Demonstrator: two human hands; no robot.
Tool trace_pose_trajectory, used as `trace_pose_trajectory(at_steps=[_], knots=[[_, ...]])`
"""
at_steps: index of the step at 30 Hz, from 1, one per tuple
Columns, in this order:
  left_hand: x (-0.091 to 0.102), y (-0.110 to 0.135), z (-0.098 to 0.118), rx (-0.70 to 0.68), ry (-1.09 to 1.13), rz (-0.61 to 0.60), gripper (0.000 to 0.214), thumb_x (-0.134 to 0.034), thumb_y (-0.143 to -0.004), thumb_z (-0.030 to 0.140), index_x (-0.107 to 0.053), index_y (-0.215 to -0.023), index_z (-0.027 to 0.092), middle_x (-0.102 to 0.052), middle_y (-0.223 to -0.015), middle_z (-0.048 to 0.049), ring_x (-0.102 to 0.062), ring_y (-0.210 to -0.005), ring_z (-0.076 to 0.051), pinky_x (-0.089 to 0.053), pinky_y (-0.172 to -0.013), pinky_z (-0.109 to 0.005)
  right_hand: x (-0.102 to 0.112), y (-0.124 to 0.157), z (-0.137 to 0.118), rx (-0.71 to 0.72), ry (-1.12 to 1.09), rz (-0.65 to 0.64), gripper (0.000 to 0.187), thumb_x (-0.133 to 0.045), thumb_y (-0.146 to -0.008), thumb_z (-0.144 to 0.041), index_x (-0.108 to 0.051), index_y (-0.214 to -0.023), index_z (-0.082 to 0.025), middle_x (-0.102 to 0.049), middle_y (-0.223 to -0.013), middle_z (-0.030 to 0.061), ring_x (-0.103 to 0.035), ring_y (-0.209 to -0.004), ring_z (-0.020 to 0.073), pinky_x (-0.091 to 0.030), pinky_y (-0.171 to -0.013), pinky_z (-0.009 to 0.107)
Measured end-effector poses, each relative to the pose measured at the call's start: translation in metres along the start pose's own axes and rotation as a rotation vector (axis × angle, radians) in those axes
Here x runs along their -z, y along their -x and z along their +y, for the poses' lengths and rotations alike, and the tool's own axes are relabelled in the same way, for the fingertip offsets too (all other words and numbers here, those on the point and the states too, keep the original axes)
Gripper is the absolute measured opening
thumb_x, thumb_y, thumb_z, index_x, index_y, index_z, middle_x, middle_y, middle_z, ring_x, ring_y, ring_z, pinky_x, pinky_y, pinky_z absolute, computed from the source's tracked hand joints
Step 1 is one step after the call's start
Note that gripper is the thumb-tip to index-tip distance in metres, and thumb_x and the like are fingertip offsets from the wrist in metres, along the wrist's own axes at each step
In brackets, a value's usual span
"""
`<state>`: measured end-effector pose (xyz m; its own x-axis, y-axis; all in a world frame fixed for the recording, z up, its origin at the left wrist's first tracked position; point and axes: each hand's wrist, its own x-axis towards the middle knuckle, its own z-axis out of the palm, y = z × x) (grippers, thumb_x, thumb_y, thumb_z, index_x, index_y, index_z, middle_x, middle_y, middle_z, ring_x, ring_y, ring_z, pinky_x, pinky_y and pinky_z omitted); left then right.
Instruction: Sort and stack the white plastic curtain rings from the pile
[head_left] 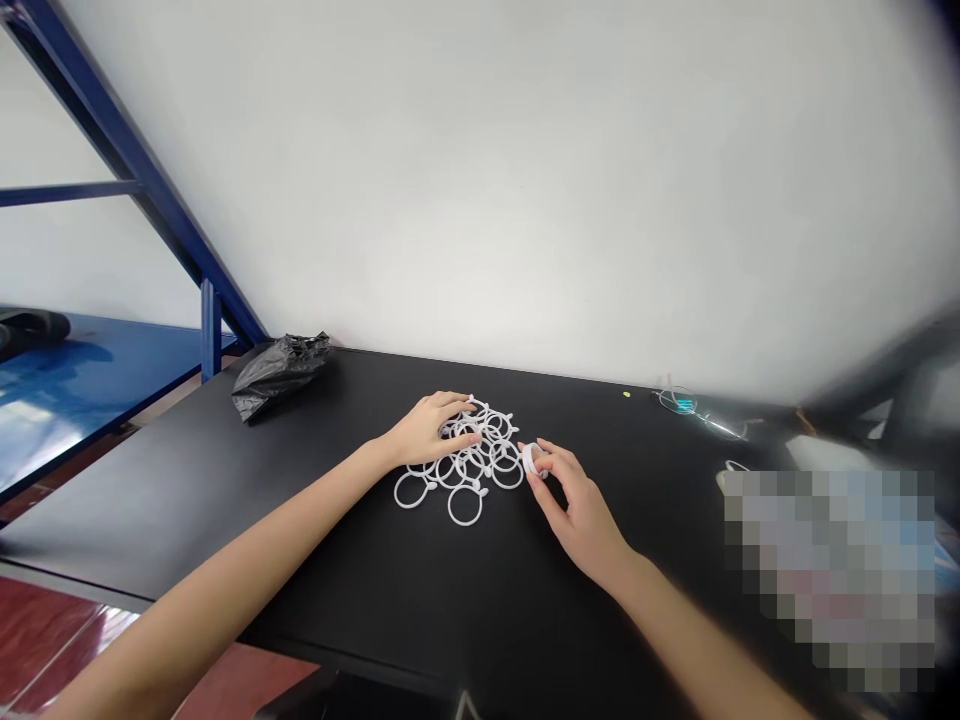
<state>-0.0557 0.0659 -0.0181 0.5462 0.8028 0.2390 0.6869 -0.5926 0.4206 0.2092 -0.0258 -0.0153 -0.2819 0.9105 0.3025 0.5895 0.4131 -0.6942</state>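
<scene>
A loose pile of white curtain rings point(471, 463), each with a small nub on its rim, lies on the black table point(360, 590). My left hand point(429, 428) rests at the pile's left side, its fingers apart and reaching over the rings; whether it touches one I cannot tell. To the right of the pile, my right hand point(574, 505) grips a small stack of white curtain rings point(533, 460) between thumb and fingers. How many rings are in that stack is hard to make out. Two single rings lie at the near edge of the pile.
A crumpled black plastic bag point(281, 372) sits at the back left. Glasses point(679, 400) lie by the wall at the back right, with a small yellow bit point(627, 394) near them. A blurred-out item point(832, 570) covers the right side. A blue metal frame point(169, 215) rises at left.
</scene>
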Motion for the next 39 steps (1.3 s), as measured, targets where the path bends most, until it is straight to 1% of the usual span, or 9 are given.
trace_pose_trajectory(at_steps=[8, 12, 16, 20, 22, 25, 30, 35, 39], knots=[[-0.023, -0.026, 0.041, -0.059, 0.075, -0.022, 0.051, -0.049, -0.091, 0.059, -0.06, -0.123, 0.02, -0.055, -0.137, -0.0131, -0.051, -0.127, -0.028, -0.039, -0.107, -0.047, 0.0, -0.001, 0.005, 0.078, 0.072, 0.02, 0.008, -0.048, -0.095, -0.026, -0.054, -0.09, -0.023, -0.068, -0.118, 0.0094, -0.05, -0.13, 0.0282, -0.048, -0.1, 0.05], [-0.019, -0.029, 0.047, -0.069, 0.092, -0.035, 0.05, -0.052, -0.09, 0.057, -0.06, -0.122, 0.02, -0.055, -0.136, -0.0135, -0.05, -0.126, -0.029, -0.038, -0.108, -0.048, 0.004, -0.001, 0.006, 0.093, 0.088, 0.062, 0.009, -0.051, -0.094, -0.025, -0.056, -0.087, -0.023, -0.07, -0.115, 0.0092, -0.054, -0.126, 0.0293, -0.049, -0.098, 0.052], [0.012, -0.005, 0.045, -0.094, 0.103, 0.007, 0.036, -0.053, -0.093, 0.042, -0.058, -0.121, 0.021, -0.056, -0.131, -0.0105, -0.052, -0.123, -0.024, -0.039, -0.108, -0.042, 0.007, -0.002, 0.006, 0.114, 0.05, 0.13, 0.008, -0.053, -0.094, -0.025, -0.058, -0.088, -0.023, -0.072, -0.11, 0.008, -0.055, -0.123, 0.0288, -0.048, -0.099, 0.052], [0.044, 0.04, 0.05, -0.06, -0.027, -0.036, 0.02, -0.051, -0.086, 0.02, -0.06, -0.104, 0.02, -0.061, -0.105, -0.0069, -0.057, -0.1, -0.021, -0.049, -0.089, -0.034, 0.009, -0.002, 0.005, 0.12, 0.001, 0.247, 0.009, -0.054, -0.094, -0.025, -0.061, -0.088, -0.024, -0.072, -0.096, 0.0076, -0.058, -0.117, 0.0272, -0.052, -0.094, 0.046], [0.049, 0.058, 0.056, -0.054, -0.14, -0.097, 0.019, -0.051, -0.083, 0.016, -0.061, -0.098, 0.019, -0.06, -0.097, -0.0062, -0.056, -0.091, -0.022, -0.049, -0.08, -0.033, 0.009, -0.003, 0.005, 0.121, -0.012, 0.283, 0.008, -0.055, -0.093, -0.025, -0.062, -0.089, -0.023, -0.071, -0.095, 0.0081, -0.061, -0.113, 0.0267, -0.054, -0.091, 0.044], [0.046, 0.071, 0.06, -0.06, -0.188, -0.192, 0.029, -0.05, -0.08, 0.011, -0.06, -0.106, 0.02, -0.059, -0.104, -0.007, -0.057, -0.089, -0.02, -0.048, -0.077, -0.031, 0.009, -0.002, 0.004, 0.115, -0.026, 0.305, 0.008, -0.056, -0.093, -0.026, -0.063, -0.09, -0.023, -0.071, -0.099, 0.0089, -0.062, -0.11, 0.0262, -0.054, -0.089, 0.043], [0.041, 0.061, 0.053, -0.031, -0.178, -0.304, 0.021, -0.045, -0.085, 0.009, -0.062, -0.094, 0.018, -0.06, -0.094, -0.0054, -0.06, -0.079, -0.017, -0.047, -0.071, -0.028, 0.009, -0.001, 0.001, 0.12, -0.023, 0.301, 0.009, -0.055, -0.093, -0.025, -0.063, -0.089, -0.024, -0.071, -0.097, 0.0084, -0.062, -0.11, 0.026, -0.054, -0.09, 0.043], [0.04, 0.037, 0.056, 0.019, -0.019, -0.129, 0.018, -0.047, -0.089, 0.014, -0.065, -0.089, 0.018, -0.063, -0.087, -0.0034, -0.061, -0.074, -0.014, -0.046, -0.07, -0.025, 0.008, 0.0, 0.0, 0.139, -0.025, 0.29, 0.009, -0.056, -0.093, -0.024, -0.064, -0.088, -0.024, -0.071, -0.096, 0.0079, -0.062, -0.111, 0.0258, -0.055, -0.088, 0.042], [0.029, 0.024, 0.06, 0.056, -0.039, -0.176, 0.014, -0.052, -0.088, 0.019, -0.065, -0.082, 0.019, -0.063, -0.085, -0.0028, -0.061, -0.07, -0.015, -0.045, -0.064, -0.025, 0.009, 0.001, 0.0, 0.154, -0.017, 0.288, 0.01, -0.055, -0.093, -0.024, -0.064, -0.088, -0.024, -0.071, -0.092, 0.0074, -0.062, -0.11, 0.0258, -0.055, -0.087, 0.042]])
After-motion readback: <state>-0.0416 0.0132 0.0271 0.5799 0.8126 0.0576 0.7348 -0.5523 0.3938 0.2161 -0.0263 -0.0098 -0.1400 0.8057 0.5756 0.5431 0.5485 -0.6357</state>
